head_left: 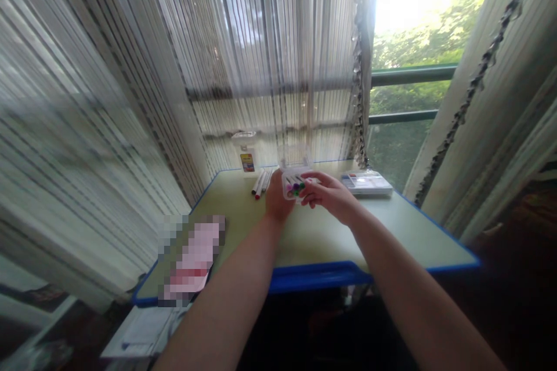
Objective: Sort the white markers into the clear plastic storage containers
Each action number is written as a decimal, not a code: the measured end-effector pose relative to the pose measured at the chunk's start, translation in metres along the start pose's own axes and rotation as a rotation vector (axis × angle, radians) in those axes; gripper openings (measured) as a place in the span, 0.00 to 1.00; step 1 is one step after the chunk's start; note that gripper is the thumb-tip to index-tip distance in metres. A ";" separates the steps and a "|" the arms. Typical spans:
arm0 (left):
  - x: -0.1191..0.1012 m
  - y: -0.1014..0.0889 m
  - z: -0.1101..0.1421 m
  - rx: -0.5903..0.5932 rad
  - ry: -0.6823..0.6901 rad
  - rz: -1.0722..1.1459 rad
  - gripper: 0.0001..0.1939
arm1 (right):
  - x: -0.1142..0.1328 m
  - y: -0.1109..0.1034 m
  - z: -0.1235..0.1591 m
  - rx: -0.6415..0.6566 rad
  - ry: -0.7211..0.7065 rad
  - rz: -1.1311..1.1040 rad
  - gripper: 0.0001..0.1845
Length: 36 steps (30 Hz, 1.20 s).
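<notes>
Left hand (278,200): box (290,174) held.
Right hand (324,192): grip can't be told.
Markers (296,187) beside right fingers (310,190): could be spilled by tilting.

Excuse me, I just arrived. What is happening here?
A person's left hand holds an open clear box of markers. The right hand is at the box's right side, by a green cap; whether it grips a marker is unclear. On the table, loose markers lie left of the box and a flat case to its right.
</notes>
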State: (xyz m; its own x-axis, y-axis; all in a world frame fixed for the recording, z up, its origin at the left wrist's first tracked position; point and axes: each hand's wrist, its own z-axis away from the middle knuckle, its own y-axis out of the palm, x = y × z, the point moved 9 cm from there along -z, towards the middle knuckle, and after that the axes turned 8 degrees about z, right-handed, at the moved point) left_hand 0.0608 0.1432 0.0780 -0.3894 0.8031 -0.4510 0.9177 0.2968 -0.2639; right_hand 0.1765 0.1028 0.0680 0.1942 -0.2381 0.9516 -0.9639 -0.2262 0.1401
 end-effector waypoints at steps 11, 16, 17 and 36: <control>-0.001 -0.001 -0.001 -0.001 -0.005 0.018 0.16 | 0.017 -0.012 0.004 -0.178 -0.213 0.303 0.14; 0.002 0.001 0.000 0.002 -0.019 0.002 0.16 | 0.019 -0.022 0.006 -0.290 -0.300 0.443 0.13; 0.002 0.002 0.000 0.006 -0.020 0.002 0.16 | 0.020 -0.024 0.006 -0.304 -0.310 0.492 0.14; 0.012 -0.003 -0.003 -0.052 -0.029 -0.045 0.14 | 0.017 -0.062 0.005 -0.698 -0.262 1.185 0.17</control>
State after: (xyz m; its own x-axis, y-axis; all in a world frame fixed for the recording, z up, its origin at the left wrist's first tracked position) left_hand 0.0538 0.1534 0.0765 -0.4314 0.7732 -0.4648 0.9019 0.3591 -0.2398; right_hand 0.2399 0.1080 0.0739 -0.8358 -0.1395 0.5310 -0.4522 0.7233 -0.5218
